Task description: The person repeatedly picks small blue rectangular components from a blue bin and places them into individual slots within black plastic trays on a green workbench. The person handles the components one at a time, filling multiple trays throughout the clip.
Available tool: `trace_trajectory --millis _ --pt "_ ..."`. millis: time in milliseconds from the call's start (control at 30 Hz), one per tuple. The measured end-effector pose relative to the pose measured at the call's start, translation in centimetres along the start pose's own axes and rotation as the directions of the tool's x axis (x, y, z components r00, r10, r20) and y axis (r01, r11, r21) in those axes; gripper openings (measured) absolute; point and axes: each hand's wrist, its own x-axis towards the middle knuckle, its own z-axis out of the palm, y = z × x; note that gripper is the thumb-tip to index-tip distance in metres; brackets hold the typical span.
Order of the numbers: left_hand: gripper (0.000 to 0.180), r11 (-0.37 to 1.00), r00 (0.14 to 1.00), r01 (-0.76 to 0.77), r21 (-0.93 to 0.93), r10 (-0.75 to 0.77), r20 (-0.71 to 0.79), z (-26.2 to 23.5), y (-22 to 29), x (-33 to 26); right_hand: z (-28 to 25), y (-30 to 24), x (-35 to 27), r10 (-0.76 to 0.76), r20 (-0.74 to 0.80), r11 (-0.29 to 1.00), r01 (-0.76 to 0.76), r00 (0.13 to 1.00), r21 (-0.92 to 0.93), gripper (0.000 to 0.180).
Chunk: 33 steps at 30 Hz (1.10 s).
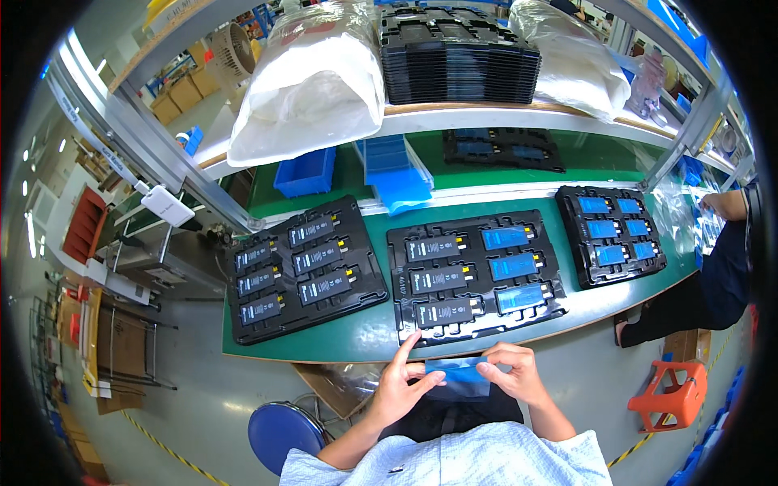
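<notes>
In front of the green table's near edge, a glossy strip of blue film (457,371) is stretched between my hands. My left hand (397,392) pinches its left end, with the index finger pointing up toward the middle tray. At the right end, my right hand (519,376) grips it between thumb and fingers. Whether a battery lies under the film, I cannot tell. Just beyond is the black middle tray (478,327), with black flat batteries (442,311) in its left column and blue-covered batteries (519,297) in its right.
A left tray (324,319) holds black batteries; a right tray (620,274) holds blue-covered ones. Behind them are a blue bin (306,173) and blue film sheets (399,182). Stacked trays (462,69) sit on the shelf overhead. Another person (721,267) stands at right, near an orange stool (671,393).
</notes>
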Motion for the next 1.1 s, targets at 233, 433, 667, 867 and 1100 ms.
trace_trajectory --millis 233,433,667,867,1100 --pt "0.058 0.924 0.990 -0.031 0.381 0.080 -0.113 -1.0 0.8 0.4 0.8 -0.8 1.9 0.003 -0.111 0.999 0.003 0.994 0.053 0.011" --pt "0.042 0.409 0.952 -0.051 0.911 0.295 -0.079 -2.9 0.6 1.9 -0.8 0.9 5.6 0.407 -0.114 0.871 -0.347 0.907 0.346 0.019" --pt "0.041 0.259 0.924 -0.120 0.959 0.381 0.013 -2.6 -0.5 2.5 0.6 2.3 8.0 0.461 0.009 0.868 -0.452 0.888 0.204 0.018" --pt "0.036 0.286 0.888 -0.177 0.942 0.459 0.028 -2.6 -1.1 2.4 1.1 1.6 8.3 0.507 -0.027 0.858 -0.502 0.861 0.111 0.023" --pt "0.033 0.358 0.885 -0.190 0.914 0.466 0.002 -2.5 -0.9 3.2 1.0 2.2 7.9 0.493 -0.061 0.869 -0.488 0.868 0.080 0.022"
